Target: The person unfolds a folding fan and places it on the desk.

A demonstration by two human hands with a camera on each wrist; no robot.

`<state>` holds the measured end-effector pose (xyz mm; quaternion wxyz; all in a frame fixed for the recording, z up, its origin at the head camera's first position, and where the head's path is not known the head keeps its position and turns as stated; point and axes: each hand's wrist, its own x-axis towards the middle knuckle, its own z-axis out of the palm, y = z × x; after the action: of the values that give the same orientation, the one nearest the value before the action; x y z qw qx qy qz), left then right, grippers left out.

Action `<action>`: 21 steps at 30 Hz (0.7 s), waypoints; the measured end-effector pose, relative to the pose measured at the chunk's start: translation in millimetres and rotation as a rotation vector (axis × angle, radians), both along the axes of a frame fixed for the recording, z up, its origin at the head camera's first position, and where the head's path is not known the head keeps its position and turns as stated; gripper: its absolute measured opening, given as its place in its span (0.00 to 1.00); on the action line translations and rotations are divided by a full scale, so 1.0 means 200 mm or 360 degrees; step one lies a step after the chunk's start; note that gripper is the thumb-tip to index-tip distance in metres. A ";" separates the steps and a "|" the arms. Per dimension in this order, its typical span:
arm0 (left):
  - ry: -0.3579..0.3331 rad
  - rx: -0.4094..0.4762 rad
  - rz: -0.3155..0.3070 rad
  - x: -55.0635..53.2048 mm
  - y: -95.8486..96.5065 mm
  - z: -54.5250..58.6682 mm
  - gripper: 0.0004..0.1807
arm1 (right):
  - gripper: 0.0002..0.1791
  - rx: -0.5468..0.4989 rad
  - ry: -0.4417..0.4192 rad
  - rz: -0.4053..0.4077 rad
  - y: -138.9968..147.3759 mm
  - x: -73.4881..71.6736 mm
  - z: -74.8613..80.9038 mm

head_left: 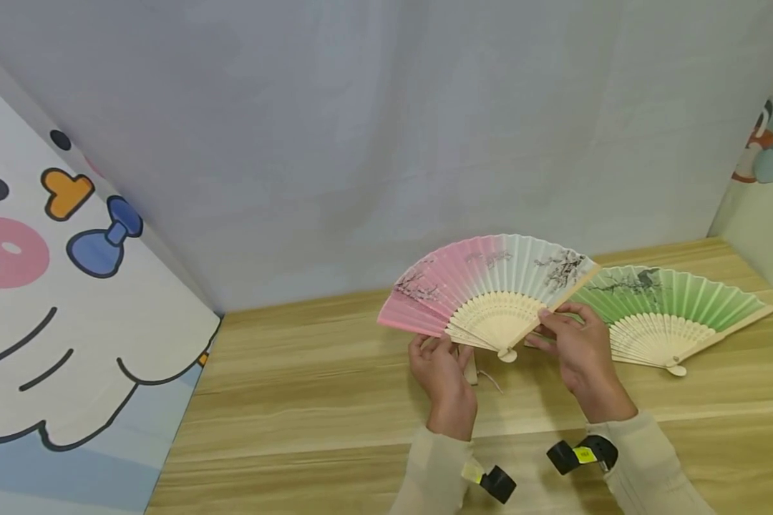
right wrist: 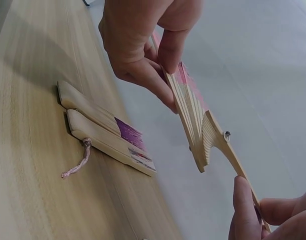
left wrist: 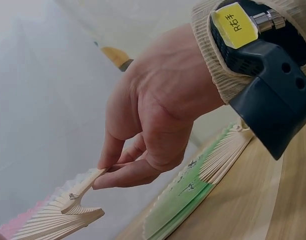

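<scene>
Pink-and-white folding fan (head_left: 489, 275), spread wide, right of centre in the head view, held up off the table. Long axis of the spread runs left to right, rising a little to the right: pink tip at the left, white tip at the right. Scalloped arc faces the top of the frame; riveted end points down, slightly right. Dark blossom branches printed on the cloth; pale pierced ribs beneath.

Left hand (head_left: 443, 375) pinches the pink side along its lower edge, thumb against fingers. Right hand (head_left: 582, 350) grasps the white-side guard stick between thumb and fingers, just above the rivet.

Green folding fan (head_left: 715, 311) right of the right hand, open, resting on the table; arc to the top of the frame, riveted end towards the bottom, its right guard stick slanting up to the right.

Right wrist view, left of centre: purple folded fan (right wrist: 95, 110) and corded folded fan (right wrist: 108, 145), side by side, long axes slanting from upper left to lower right; pink cord hangs from the latter.

Outward: wood-grain table (head_left: 296, 408) across the bottom; grey backdrop (head_left: 296, 143) behind; cartoon panel (head_left: 32, 315) at left. Cream sleeves on both arms, wrist cameras strapped on.
</scene>
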<state>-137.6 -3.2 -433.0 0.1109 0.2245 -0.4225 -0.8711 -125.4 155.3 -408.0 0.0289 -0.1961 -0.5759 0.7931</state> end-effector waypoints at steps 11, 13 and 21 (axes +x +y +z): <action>0.0003 0.0052 0.0017 0.01 0.02 0.01 0.14 | 0.07 -0.0091 -0.0014 -0.0046 0.03 0.01 -0.01; -0.0001 0.0056 0.0021 0.01 0.03 0.01 0.14 | 0.07 -0.0120 -0.0024 -0.0061 0.03 0.01 -0.01; 0.0010 0.0091 0.0026 0.03 0.06 0.01 0.14 | 0.07 -0.0212 -0.0021 -0.0166 0.05 0.02 -0.01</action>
<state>-132.5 8.0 -430.8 0.1130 0.2283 -0.3951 -0.8826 -121.9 164.4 -410.5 0.0533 -0.2327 -0.5110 0.8257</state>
